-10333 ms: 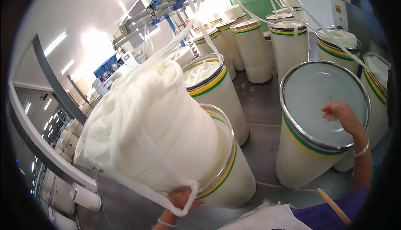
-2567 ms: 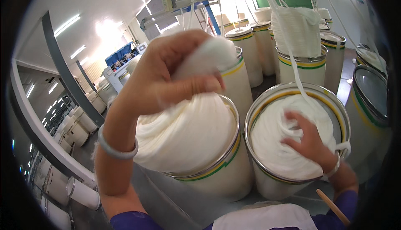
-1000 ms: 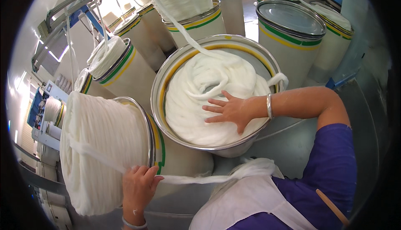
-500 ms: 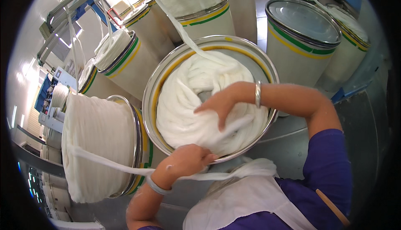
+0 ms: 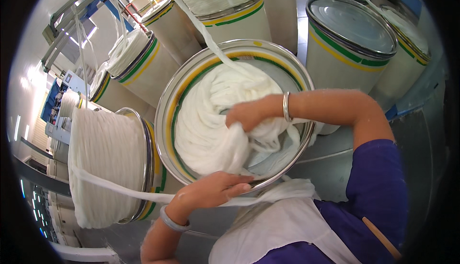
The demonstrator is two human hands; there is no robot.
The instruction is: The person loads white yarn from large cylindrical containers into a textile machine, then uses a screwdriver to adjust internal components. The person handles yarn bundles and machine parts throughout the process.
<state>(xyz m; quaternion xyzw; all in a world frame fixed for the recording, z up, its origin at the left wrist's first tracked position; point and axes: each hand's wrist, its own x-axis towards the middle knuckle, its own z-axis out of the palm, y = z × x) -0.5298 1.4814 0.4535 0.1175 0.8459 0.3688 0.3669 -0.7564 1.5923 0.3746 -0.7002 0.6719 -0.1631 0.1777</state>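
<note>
In the middle stands a wide, pale round can [image 5: 165,96] with a shiny rim and yellow and green bands. Coils of soft white fibre sliver [image 5: 201,125] lie in it, bunched toward the left. My right hand [image 5: 247,115] reaches over from the right, its fingers closed on a clump of the sliver near the coil's centre. My left hand [image 5: 215,187] rests at the near rim, fingers stretched along it and pointing right. A loose sliver strand [image 5: 120,188] runs from the left can, passes by my left wrist and lies across the apron at my waist.
To the left a tilted can carries a tall sliver stack [image 5: 105,163]. A can with a greyish top [image 5: 352,24] stands at the far right. Behind is another full can [image 5: 239,24]; a hanging sliver strand [image 5: 199,26] runs down into the middle can. Several more cans surround these.
My right hand has closed on the sliver and pulled it leftward, baring the can's inside at the near right. My left hand stays at the near rim. The can sits slightly farther left in view.
</note>
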